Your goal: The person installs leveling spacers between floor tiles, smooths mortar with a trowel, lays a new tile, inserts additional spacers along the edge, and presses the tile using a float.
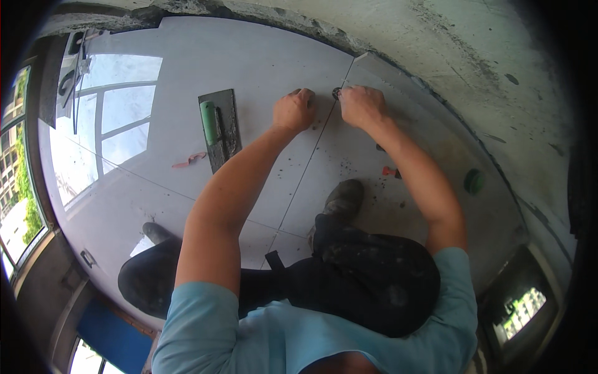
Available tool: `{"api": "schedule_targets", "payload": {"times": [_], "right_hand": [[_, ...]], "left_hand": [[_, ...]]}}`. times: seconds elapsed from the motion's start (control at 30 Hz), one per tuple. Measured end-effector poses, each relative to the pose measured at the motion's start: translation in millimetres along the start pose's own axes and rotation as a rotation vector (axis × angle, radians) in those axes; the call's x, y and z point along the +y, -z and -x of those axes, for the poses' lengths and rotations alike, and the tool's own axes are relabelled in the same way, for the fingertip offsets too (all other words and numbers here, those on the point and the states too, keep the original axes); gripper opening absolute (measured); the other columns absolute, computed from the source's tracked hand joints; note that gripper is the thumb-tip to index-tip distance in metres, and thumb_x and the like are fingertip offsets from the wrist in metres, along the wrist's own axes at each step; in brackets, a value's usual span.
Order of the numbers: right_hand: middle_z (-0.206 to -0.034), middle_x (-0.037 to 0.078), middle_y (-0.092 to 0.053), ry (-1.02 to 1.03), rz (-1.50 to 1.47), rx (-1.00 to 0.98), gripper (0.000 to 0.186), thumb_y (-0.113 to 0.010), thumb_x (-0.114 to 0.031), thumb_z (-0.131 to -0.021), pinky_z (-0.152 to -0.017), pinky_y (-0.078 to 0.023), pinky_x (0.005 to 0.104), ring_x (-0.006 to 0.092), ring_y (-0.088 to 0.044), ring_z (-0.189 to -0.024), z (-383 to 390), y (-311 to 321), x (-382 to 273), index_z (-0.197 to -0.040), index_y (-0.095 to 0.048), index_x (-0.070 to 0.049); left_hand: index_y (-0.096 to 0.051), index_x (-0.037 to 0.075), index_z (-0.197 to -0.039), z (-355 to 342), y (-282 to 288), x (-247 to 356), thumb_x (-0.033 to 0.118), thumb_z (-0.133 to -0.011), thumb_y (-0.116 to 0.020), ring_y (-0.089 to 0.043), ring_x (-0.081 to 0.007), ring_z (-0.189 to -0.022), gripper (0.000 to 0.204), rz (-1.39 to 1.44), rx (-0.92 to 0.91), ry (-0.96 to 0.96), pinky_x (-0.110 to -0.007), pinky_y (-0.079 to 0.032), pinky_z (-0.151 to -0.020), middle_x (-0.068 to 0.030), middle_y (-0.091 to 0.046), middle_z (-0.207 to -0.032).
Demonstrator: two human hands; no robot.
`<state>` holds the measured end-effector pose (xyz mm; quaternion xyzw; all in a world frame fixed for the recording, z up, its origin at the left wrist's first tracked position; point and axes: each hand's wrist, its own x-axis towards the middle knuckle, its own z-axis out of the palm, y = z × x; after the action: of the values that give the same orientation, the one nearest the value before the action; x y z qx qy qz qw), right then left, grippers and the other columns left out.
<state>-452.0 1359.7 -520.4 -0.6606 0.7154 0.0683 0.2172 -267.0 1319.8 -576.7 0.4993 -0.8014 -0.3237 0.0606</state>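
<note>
Pale glossy floor tiles (274, 68) lie before me, with a thin seam running between them. My right hand (363, 107) is closed just right of that seam, near its far end. At its fingertips, over the seam, is a small dark round piece (337, 94), too small to name. My left hand (294, 111) is curled shut just left of the seam, low over the tile; whatever its fingers hold, if anything, is hidden. Left of it lies a flat steel trowel (232, 118) with a green handle (208, 123), its blade smeared grey.
A red strip (189, 160) lies beside the trowel. Near my right forearm are a small red piece (390, 171) and a green round object (474, 181). Dark crumbs dot the tiles. A rough wall (436, 50) borders the far and right sides. My boot (344, 198) stands on the tile.
</note>
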Motion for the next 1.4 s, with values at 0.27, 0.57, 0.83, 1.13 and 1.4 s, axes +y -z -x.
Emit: {"api": "schedule_targets", "payload": {"times": [0.27,0.57,0.83,1.13,1.4], "right_hand": [[-0.085,0.011,-0.066,0.359,0.110,0.311,0.011,-0.060,-0.011,-0.081,-0.074,-0.053,0.0404,0.0297,-0.065,-0.086,-2,-5,24,-0.086,-0.069,-0.010],[-0.076,0.015,-0.064,0.245,-0.066,0.420,0.020,-0.064,-0.021,-0.085,-0.066,-0.051,0.0475,0.0369,-0.063,-0.073,-5,-18,6,-0.073,-0.061,-0.005],[-0.074,0.020,-0.065,-0.024,-0.204,0.366,0.026,-0.061,-0.026,-0.087,-0.063,-0.047,0.0522,0.0433,-0.062,-0.073,10,-31,3,-0.074,-0.061,-0.003],[-0.099,0.023,-0.068,-0.024,-0.705,0.263,0.029,-0.070,-0.013,-0.078,-0.080,-0.052,0.0425,0.0382,-0.066,-0.093,8,-68,41,-0.104,-0.065,0.000],[-0.102,0.012,-0.066,0.067,-0.612,0.372,0.015,-0.067,-0.015,-0.082,-0.084,-0.051,0.0443,0.0338,-0.063,-0.095,-4,-58,37,-0.097,-0.067,-0.010]], "left_hand": [[-0.067,0.012,-0.106,12,21,-1,0.024,-0.084,-0.062,-0.065,-0.0323,-0.094,0.026,0.082,0.013,0.039,-0.041,-0.053,-0.082,-0.0121,-0.067,-0.105],[-0.062,0.014,-0.116,2,27,22,0.021,-0.081,-0.065,-0.065,-0.0329,-0.092,0.036,0.141,0.060,-0.030,-0.042,-0.054,-0.079,-0.0110,-0.066,-0.104],[-0.068,0.016,-0.094,-30,22,48,0.013,-0.077,-0.062,-0.065,-0.0319,-0.095,0.018,-0.097,-0.304,-0.368,-0.044,-0.053,-0.078,-0.0096,-0.067,-0.096],[-0.071,0.014,-0.082,-59,9,47,0.018,-0.082,-0.059,-0.067,-0.0325,-0.085,0.013,-0.366,-0.250,-0.586,-0.044,-0.055,-0.072,-0.0107,-0.070,-0.086],[-0.068,0.011,-0.085,-61,15,48,0.013,-0.079,-0.061,-0.066,-0.0313,-0.083,0.009,-0.313,-0.198,-0.564,-0.043,-0.053,-0.070,-0.0102,-0.066,-0.083]]}}
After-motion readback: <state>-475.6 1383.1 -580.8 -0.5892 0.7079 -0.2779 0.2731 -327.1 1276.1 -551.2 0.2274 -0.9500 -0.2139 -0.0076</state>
